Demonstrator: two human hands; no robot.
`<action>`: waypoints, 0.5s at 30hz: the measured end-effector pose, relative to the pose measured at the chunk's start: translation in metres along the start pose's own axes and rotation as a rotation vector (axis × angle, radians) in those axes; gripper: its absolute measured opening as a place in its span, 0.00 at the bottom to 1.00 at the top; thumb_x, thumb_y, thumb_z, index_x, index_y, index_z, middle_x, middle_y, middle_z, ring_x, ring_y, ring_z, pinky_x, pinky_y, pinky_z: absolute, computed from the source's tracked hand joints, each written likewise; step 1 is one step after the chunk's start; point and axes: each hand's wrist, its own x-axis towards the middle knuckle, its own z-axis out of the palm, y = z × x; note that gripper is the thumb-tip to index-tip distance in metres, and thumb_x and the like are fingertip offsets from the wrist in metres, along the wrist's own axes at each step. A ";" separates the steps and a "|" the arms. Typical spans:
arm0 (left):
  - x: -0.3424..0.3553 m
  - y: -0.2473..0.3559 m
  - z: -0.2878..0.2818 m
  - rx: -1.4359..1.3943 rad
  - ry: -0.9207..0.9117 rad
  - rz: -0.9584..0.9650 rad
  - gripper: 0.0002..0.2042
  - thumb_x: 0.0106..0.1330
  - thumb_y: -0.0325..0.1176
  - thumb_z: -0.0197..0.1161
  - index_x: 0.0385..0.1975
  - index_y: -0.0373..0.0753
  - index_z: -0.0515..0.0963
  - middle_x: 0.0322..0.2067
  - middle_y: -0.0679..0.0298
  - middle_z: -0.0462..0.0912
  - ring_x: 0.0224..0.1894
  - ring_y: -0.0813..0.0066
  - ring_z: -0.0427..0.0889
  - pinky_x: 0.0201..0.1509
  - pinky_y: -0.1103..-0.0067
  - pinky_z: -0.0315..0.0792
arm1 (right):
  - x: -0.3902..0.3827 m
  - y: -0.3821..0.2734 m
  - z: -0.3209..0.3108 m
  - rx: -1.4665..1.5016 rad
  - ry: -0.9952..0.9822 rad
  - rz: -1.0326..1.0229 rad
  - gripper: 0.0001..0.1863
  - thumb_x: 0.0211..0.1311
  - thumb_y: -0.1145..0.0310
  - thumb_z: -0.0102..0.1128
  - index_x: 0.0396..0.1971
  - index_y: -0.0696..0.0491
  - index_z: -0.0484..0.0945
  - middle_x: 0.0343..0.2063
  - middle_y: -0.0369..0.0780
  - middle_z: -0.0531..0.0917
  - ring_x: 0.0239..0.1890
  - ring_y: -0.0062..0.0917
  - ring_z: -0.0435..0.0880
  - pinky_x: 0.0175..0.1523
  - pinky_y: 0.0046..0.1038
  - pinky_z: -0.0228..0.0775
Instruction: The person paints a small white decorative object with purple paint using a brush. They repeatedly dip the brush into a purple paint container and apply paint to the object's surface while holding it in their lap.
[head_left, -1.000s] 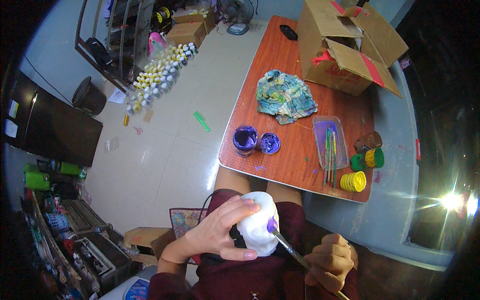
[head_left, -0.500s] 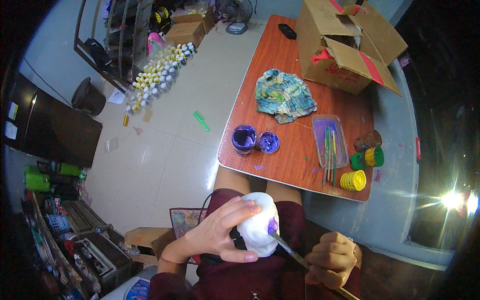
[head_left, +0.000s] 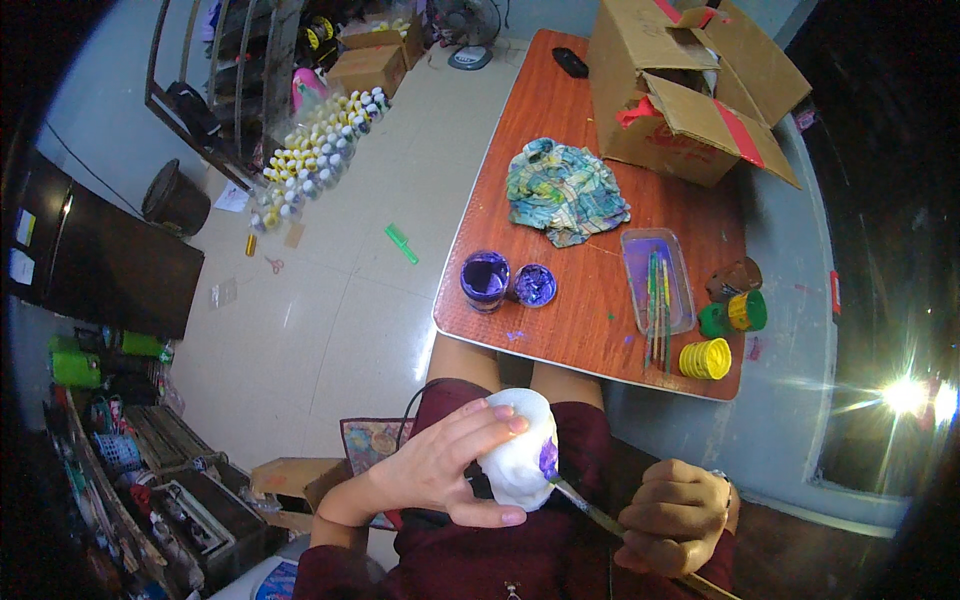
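in the lower middle of the frame, the left hand (head_left: 450, 465) curls around the side of a white lumpy thing (head_left: 520, 450). a bit above, near the middle of the frame, an open jar (head_left: 484, 304) of purple paint stands just beside a small round dish (head_left: 536, 301) with more in it. on the white thing's right side is 1 purple patch (head_left: 549, 460). a thin paint brush (head_left: 590, 510) slants away from there; i can't tell if its tip is touching. in the lower right, the right hand (head_left: 675, 515) is closed around the brush handle. to paint well, i think the left hand should hold firm, away from the wet patch, while the right makes soft, small strokes.
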 end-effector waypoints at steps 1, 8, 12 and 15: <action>0.000 -0.001 0.001 0.010 0.011 0.003 0.40 0.41 0.50 0.69 0.50 0.29 0.61 0.49 0.55 0.64 0.49 0.56 0.70 0.53 0.65 0.65 | -0.001 0.002 0.000 0.015 0.005 -0.009 0.15 0.41 0.66 0.66 0.27 0.53 0.69 0.16 0.38 0.76 0.14 0.22 0.71 0.21 0.23 0.61; -0.003 -0.004 0.005 0.100 0.089 0.125 0.40 0.42 0.50 0.69 0.51 0.29 0.61 0.49 0.55 0.63 0.50 0.54 0.68 0.53 0.64 0.65 | -0.009 0.000 0.014 0.043 0.293 0.087 0.11 0.46 0.67 0.62 0.24 0.54 0.69 0.14 0.39 0.75 0.14 0.22 0.69 0.19 0.23 0.57; -0.005 -0.006 0.006 0.125 0.105 0.130 0.41 0.41 0.50 0.69 0.51 0.30 0.61 0.50 0.55 0.63 0.50 0.53 0.69 0.52 0.62 0.65 | -0.012 -0.003 0.018 0.069 0.280 0.092 0.11 0.49 0.67 0.61 0.24 0.54 0.68 0.13 0.39 0.75 0.13 0.22 0.68 0.18 0.24 0.55; -0.005 -0.006 0.006 0.107 0.100 0.108 0.41 0.40 0.50 0.69 0.51 0.30 0.61 0.50 0.55 0.63 0.49 0.53 0.70 0.51 0.61 0.64 | -0.014 -0.003 0.020 0.037 0.352 0.087 0.10 0.49 0.67 0.60 0.25 0.54 0.68 0.13 0.39 0.74 0.12 0.22 0.68 0.17 0.25 0.55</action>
